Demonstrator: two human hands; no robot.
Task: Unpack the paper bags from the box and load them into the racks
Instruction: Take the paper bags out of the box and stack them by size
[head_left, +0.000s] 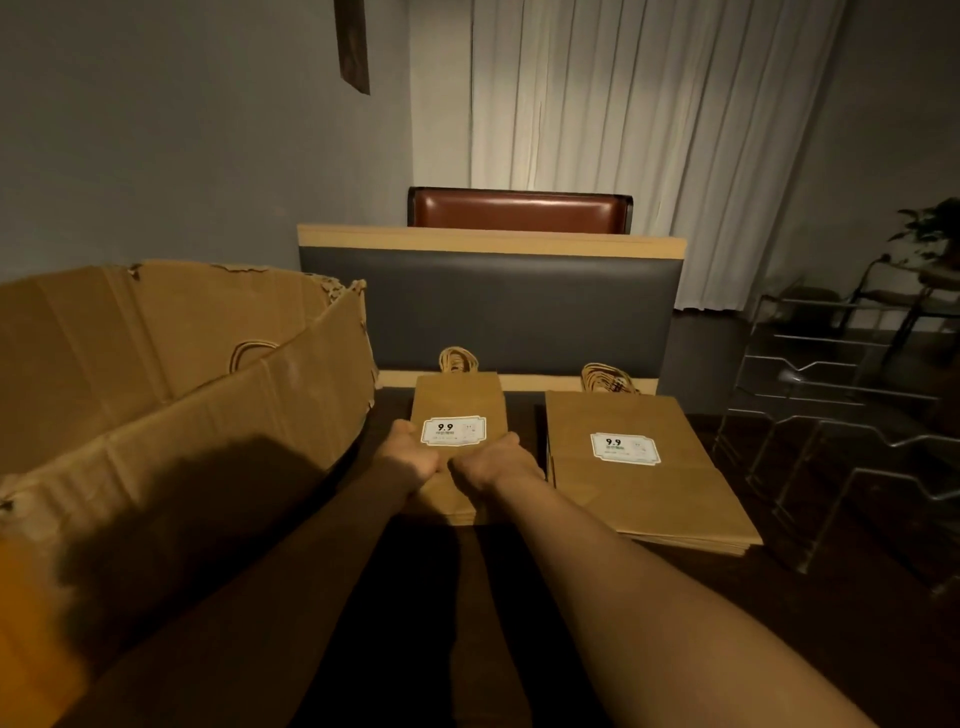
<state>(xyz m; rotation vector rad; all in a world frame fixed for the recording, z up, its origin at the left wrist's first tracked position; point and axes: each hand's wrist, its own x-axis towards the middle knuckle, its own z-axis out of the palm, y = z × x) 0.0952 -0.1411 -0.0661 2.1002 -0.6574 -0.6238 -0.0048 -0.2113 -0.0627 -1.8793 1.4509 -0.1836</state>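
We find both hands, left (410, 457) and right (488, 462), clenched on the small bag stack (460, 402) at the table's (857, 597) far edge beside the box (171, 415); uneven grip could fan the bags before the racks (841, 431).

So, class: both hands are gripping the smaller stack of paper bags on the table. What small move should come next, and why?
Probably lift the smaller stack and carry it right toward the wire racks. Both the left hand and right hand already grip its near end, it lies outside the cardboard box, and the racks appear to hold no bags yet. The larger stack lies in between, so lift clear.
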